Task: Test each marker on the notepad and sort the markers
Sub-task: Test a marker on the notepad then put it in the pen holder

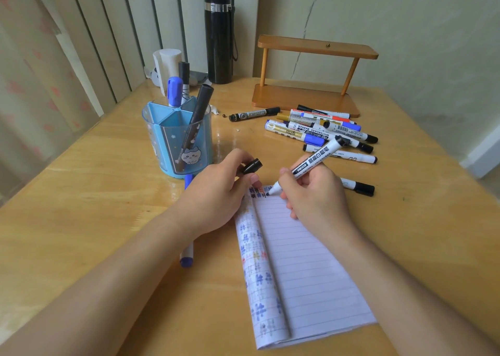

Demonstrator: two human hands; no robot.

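Table (94, 207) of pale wood meets cracked wall (405, 31).

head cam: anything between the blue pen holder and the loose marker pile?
Only bare table between pen holder and marker pile, bar a tiny white speck, in the head view.

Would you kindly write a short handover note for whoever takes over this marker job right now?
Left hand: pinches the black cap, beside the top of the notepad.
Right hand: grips the uncapped marker, tip on the page.
Done: three markers stand in the blue holder; test marks cover the folded-back page.
Left: recap and sort this one, then probably the pile by the wooden stand, plus the blue marker and black-capped marker lying loose.
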